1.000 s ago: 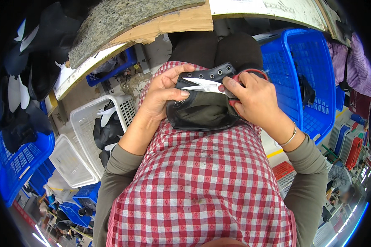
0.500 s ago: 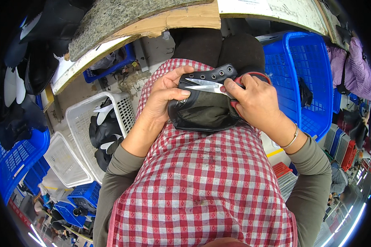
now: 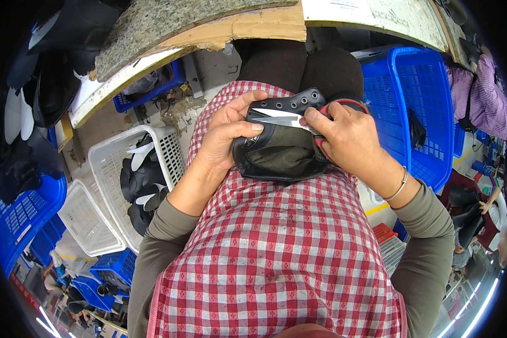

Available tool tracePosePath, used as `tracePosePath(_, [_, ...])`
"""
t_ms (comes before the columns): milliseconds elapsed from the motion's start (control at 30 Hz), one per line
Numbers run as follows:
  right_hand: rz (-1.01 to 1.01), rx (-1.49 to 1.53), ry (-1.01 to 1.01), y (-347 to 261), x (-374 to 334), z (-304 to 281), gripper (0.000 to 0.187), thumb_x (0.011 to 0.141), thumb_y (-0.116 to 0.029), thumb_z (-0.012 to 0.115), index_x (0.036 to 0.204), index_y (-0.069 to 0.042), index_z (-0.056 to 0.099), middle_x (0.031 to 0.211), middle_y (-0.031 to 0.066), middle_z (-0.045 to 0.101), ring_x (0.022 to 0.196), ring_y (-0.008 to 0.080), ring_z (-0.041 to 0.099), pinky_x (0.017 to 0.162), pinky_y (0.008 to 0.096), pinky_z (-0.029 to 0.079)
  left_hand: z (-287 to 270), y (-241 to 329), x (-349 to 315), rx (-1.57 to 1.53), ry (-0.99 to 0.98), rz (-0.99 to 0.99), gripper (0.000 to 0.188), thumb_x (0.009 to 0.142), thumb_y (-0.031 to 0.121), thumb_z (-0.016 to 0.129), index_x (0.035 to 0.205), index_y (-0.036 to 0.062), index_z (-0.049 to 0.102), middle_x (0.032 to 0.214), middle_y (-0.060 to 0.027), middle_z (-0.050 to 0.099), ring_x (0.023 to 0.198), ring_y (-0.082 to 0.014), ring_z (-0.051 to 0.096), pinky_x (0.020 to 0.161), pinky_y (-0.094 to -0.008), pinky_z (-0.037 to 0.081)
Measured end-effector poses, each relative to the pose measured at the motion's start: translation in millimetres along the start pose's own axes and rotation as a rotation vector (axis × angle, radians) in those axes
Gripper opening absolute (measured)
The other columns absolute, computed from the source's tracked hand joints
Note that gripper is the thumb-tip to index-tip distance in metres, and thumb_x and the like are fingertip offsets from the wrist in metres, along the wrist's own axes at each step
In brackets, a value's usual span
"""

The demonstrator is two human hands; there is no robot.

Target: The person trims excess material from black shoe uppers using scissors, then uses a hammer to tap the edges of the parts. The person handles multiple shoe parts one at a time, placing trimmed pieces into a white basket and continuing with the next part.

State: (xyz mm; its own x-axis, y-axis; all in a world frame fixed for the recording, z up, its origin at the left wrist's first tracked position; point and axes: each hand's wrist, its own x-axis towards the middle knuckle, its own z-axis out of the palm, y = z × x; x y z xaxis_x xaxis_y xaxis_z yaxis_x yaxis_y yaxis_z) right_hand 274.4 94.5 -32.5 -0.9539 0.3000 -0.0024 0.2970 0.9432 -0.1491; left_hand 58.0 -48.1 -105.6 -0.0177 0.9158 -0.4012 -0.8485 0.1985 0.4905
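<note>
Head view, black shoe upper [image 3: 281, 147]: in both hands above the lap, a row of metal eyelets along its far edge, dark olive lining facing up.
Left hand [image 3: 228, 129]: at the left end of the shoe upper, pinching it between the thumb on top and the fingers, partly hidden behind it.
Right hand [image 3: 349, 132]: at the right end of the shoe upper, curled round the red handles of the scissors [image 3: 290, 120].
Blades: across the shoe upper, just nearer than the eyelets, parted in a narrow V, tips pointing left; whether they touch the leather, I cannot tell.
Bracelet [image 3: 398, 185]: on the right wrist, to the right of the shoe upper and nearer.
Checked apron [image 3: 276, 242]: red and white, beneath the shoe upper and on its near side.
Dark trousers [image 3: 273, 65]: just beyond the shoe upper.
Counter [image 3: 169, 28]: farther beyond the shoe upper, speckled grey on the left, torn cardboard [image 3: 265, 25] along its edge.
White crate [image 3: 172, 152]: left of the shoe upper, holding black and white pieces [image 3: 138, 177].
Blue crate [image 3: 428, 96]: right of the shoe upper, a dark item [image 3: 417, 132] inside.
Co-worker [image 3: 484, 107]: in a purple checked shirt, well to the right of the shoe upper, past the blue crate.
</note>
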Motion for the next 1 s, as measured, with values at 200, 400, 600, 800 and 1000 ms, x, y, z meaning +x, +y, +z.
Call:
tracePosePath(200, [-0.016, 0.003, -0.007, 1.8, -0.3, 1.8, 0.052, 0.071, -0.02, 0.085, 0.119, -0.02, 0.065, 0.089, 0.0102, 0.066, 0.072, 0.0243, 0.071, 0.058, 0.0364, 0.056, -0.7, -1.2, -0.5, 0.015, 0.02, -0.001, 0.07, 0.072, 0.001, 0.072, 0.14, -0.0008, 0.054, 0.127, -0.0167, 0.067, 0.114, -0.0272, 0.069, 0.105, -0.0372, 0.055])
tracePosePath(400, [-0.034, -0.012, 0.004, 3.0, -0.7, 3.3, 0.05, 0.073, -0.021, 0.084, 0.119, -0.018, 0.065, 0.089, 0.0104, 0.066, 0.071, 0.0247, 0.071, 0.059, 0.0362, 0.056, -0.4, -1.9, -0.8, -0.008, 0.017, 0.002, 0.07, 0.073, 0.003, 0.073, 0.14, -0.0011, 0.054, 0.128, -0.0177, 0.067, 0.114, -0.0269, 0.07, 0.105, -0.0368, 0.055])
tracePosePath(600, [-0.038, -0.027, -0.01, 3.6, 2.8, 3.6, 0.05, 0.072, -0.02, 0.084, 0.119, -0.018, 0.065, 0.089, 0.0101, 0.066, 0.072, 0.0237, 0.071, 0.059, 0.0361, 0.056, -1.5, -1.3, -1.0, -0.055, -0.009, -0.018, 0.064, 0.077, -0.003, 0.072, 0.138, 0.0003, 0.054, 0.124, -0.0138, 0.068, 0.113, -0.0234, 0.069, 0.102, -0.0337, 0.055])
tracePosePath(800, [-0.068, -0.016, 0.035, 4.3, 7.0, 2.9, 0.049, 0.072, -0.021, 0.084, 0.118, -0.019, 0.067, 0.087, 0.0093, 0.066, 0.071, 0.0232, 0.07, 0.058, 0.0352, 0.057, -1.5, -3.1, -1.4, 0.009, 0.015, -0.002, 0.071, 0.074, 0.001, 0.073, 0.142, -0.002, 0.052, 0.127, -0.0163, 0.067, 0.114, -0.0255, 0.07, 0.104, -0.0353, 0.055])
tracePosePath(1000, [-0.067, -0.042, 0.003, 5.1, 4.5, 2.4, 0.048, 0.074, -0.021, 0.083, 0.119, -0.019, 0.067, 0.087, 0.0094, 0.066, 0.071, 0.0228, 0.07, 0.058, 0.0347, 0.057, -1.7, -3.0, -0.4, -0.004, 0.006, -0.003, 0.071, 0.075, 0.001, 0.073, 0.142, -0.0024, 0.051, 0.126, -0.0168, 0.067, 0.114, -0.0253, 0.07, 0.104, -0.0349, 0.055])
